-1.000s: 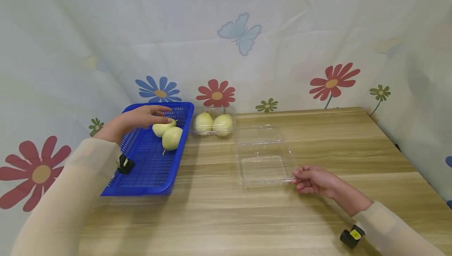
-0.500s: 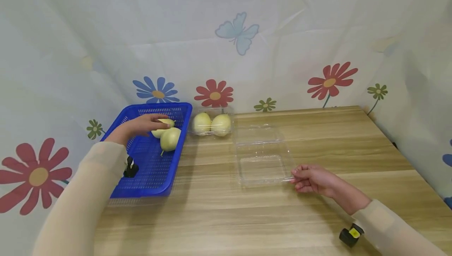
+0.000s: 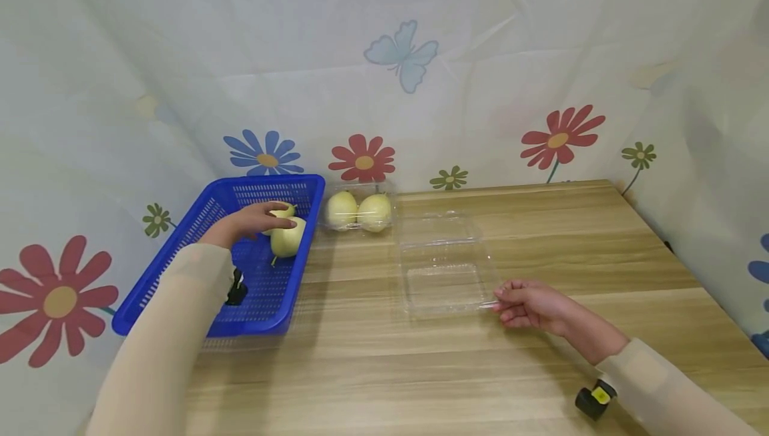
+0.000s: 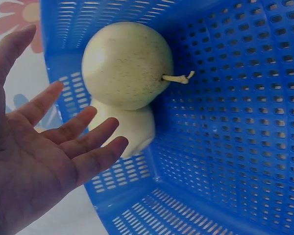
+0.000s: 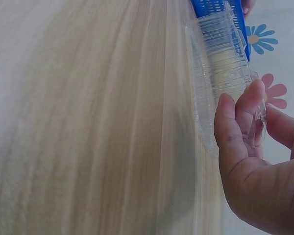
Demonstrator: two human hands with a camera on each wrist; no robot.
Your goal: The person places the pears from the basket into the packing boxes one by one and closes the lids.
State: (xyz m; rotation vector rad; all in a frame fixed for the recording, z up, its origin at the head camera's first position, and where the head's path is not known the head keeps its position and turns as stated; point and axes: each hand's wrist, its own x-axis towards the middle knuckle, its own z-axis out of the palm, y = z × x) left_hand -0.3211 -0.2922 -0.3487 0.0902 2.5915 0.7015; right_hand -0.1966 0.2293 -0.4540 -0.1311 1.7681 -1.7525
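Two pale yellow-green pears lie in a blue plastic basket: the nearer pear with its stem showing, and the farther pear partly behind it. Over them hovers my left hand, fingers spread and relaxed; the left wrist view shows a gap between the fingertips and the nearer pear. An opened clear plastic clamshell box stands on the wooden table. Its near right corner is pinched between the thumb and fingers of my right hand. Nothing is seen inside that box.
Behind the opened box, next to the basket, a closed clear clamshell box holds two pears. The wooden table meets a flower-printed cloth wall at the back.
My left hand has moved slightly right and nearer, from above the farther pear to above the nearer one. My right hand keeps its pinch on the clamshell box.
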